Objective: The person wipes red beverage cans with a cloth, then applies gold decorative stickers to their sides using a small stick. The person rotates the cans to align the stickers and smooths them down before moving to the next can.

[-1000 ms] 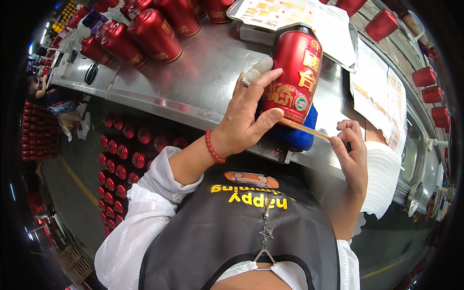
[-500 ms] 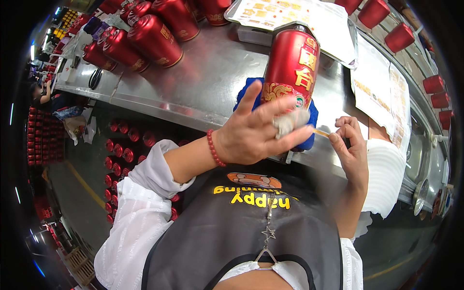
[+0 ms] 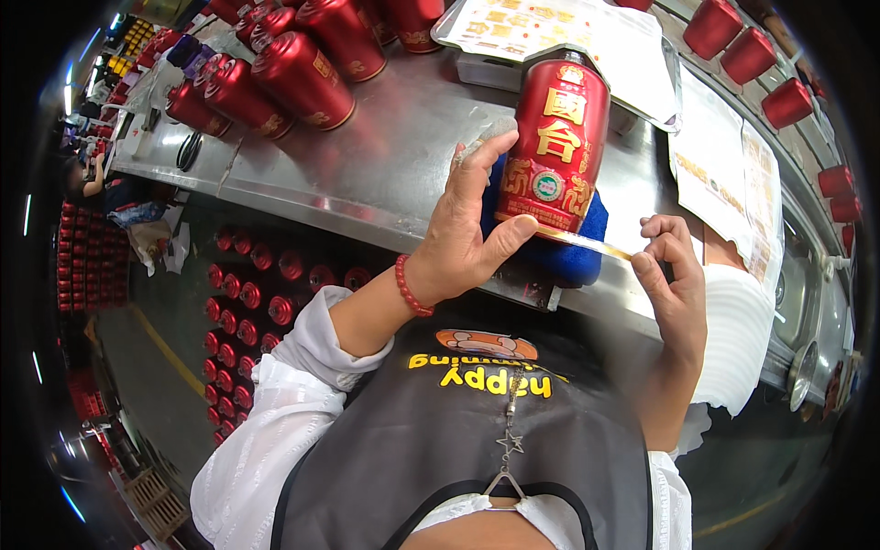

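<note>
A red bottle [image 3: 557, 137] with gold lettering and a round green-and-white badge lies on a blue cloth [image 3: 581, 263] near the counter's front edge, its base towards me. My left hand [image 3: 467, 220] is along the bottle's left side, a crumpled pale cloth [image 3: 486, 133] tucked at its fingers. Its thumb rests by the bottle's lower edge, at the left end of a thin gold strip [image 3: 596, 245]. The strip runs across that edge to my right hand [image 3: 674, 280], which pinches its other end between thumb and finger, right of the bottle.
Several red bottles [image 3: 302, 78] stand at the counter's far left. Behind the held bottle is a tray with a printed sheet [image 3: 559, 32]; more sheets [image 3: 720, 174] lie to the right. White stacked foam sheets [image 3: 738, 335] are at the near right, and red bottles [image 3: 240, 307] stand below the counter.
My left hand with the pale cloth has moved from the bottle's front to its left side. The bottle has turned, bringing its badge to the front. More of the gold strip shows.
</note>
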Demonstrator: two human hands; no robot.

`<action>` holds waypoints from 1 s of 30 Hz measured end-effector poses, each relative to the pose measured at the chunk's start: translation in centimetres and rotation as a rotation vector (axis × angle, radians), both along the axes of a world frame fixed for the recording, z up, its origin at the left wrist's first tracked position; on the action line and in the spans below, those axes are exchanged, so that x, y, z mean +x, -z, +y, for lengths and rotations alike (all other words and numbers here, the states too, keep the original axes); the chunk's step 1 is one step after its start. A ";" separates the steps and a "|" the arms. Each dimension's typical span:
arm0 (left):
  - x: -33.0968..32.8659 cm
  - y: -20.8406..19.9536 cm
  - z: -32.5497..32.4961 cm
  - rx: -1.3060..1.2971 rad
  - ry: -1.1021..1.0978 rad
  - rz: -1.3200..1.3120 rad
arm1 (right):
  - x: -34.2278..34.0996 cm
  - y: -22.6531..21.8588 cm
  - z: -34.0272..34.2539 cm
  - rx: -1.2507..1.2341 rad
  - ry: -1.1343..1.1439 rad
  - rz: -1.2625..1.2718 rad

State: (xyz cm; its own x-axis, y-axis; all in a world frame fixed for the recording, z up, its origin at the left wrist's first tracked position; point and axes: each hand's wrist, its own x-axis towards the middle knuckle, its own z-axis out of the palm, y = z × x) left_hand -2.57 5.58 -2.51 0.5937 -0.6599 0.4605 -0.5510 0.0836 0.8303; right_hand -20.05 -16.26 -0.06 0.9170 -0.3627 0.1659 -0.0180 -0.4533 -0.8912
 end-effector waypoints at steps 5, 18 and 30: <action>-0.1 -0.1 -0.2 0.055 -0.023 -0.047 | -0.2 0.3 0.0 0.009 0.007 -0.011; -0.6 0.5 2.3 0.010 -0.138 -0.939 | -0.1 2.1 -0.1 0.024 0.022 0.017; 0.5 0.5 -0.3 -0.080 -0.005 -0.593 | 0.4 1.6 0.3 0.030 -0.028 -0.026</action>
State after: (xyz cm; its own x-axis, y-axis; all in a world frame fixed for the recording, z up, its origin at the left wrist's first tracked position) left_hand -2.07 5.27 -3.02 0.2229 -0.6073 0.7626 -0.9192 0.1295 0.3718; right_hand -19.61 -15.93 -1.69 0.9226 -0.3417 0.1791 0.0177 -0.4264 -0.9044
